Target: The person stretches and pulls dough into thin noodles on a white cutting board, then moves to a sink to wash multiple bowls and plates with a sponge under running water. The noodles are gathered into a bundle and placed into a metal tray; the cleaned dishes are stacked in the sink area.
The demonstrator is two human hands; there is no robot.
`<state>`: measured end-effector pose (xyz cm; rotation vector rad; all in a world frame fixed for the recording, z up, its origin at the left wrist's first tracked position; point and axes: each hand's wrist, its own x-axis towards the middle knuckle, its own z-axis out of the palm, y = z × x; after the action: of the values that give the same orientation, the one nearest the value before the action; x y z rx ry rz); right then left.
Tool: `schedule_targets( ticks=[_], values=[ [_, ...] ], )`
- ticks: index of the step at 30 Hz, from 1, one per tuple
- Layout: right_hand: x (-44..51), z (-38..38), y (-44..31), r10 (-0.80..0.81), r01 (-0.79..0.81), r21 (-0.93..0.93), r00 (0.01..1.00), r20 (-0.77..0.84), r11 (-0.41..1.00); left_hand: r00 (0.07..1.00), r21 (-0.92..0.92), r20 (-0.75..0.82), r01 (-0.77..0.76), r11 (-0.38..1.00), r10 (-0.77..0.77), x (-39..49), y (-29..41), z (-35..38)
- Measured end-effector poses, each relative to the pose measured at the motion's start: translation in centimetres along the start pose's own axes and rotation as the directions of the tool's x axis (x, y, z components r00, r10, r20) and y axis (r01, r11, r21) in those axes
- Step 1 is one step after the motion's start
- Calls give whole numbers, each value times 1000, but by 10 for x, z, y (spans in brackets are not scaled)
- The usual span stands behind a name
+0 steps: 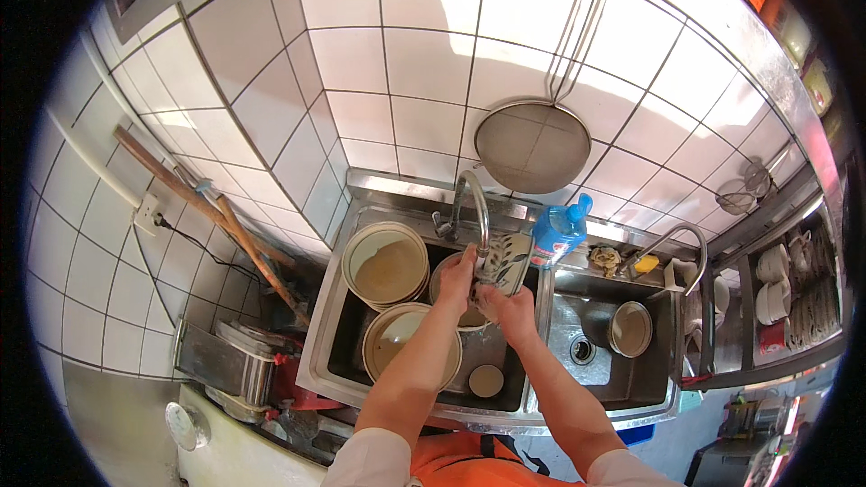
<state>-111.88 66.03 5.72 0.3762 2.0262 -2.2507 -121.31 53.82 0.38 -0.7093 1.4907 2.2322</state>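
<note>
Under the steel faucet [482,216] a white bowl with a dark leaf pattern [512,260] is held tilted, over the left basin of a steel sink [494,352]. My right hand [506,311] grips its lower edge. My left hand [460,277] is at its left side by the spout; the faucet partly hides those fingers, so their hold cannot be made out. Below my hands, another bowl [473,319] shows in part. Large stacked bowls [385,264] stand at the back left of the basin, with another large bowl [399,335] in front and a small bowl [486,381] near the front edge.
A blue detergent bottle [560,233] stands on the sink's back ledge, right of the patterned bowl. In the right basin [568,379] a bowl [630,329] leans by the wall. A second faucet [676,237] arches above. A large strainer [533,147] hangs on the tiles.
</note>
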Motion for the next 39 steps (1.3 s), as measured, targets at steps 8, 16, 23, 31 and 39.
schedule_targets(
  ticks=[8,16,23,31,39],
  values=[
    [-6,-23,0,-138,358,-866,934,330,350,954,-24,87,289,957,-286,-31,10,-5],
    [-8,-59,-26,-95,691,-720,722,686,54,948,2,194,256,967,-251,-31,7,-23],
    [-28,-58,-2,-220,215,-51,916,-335,975,997,-285,-1,-74,956,77,-35,-54,0],
    [17,-75,-24,-109,-94,-723,968,-228,684,970,-260,-36,224,939,-242,-32,-60,26],
    [-4,-70,-35,-294,69,-647,923,-247,759,988,-360,19,151,921,-155,-17,-77,52]
  ],
)
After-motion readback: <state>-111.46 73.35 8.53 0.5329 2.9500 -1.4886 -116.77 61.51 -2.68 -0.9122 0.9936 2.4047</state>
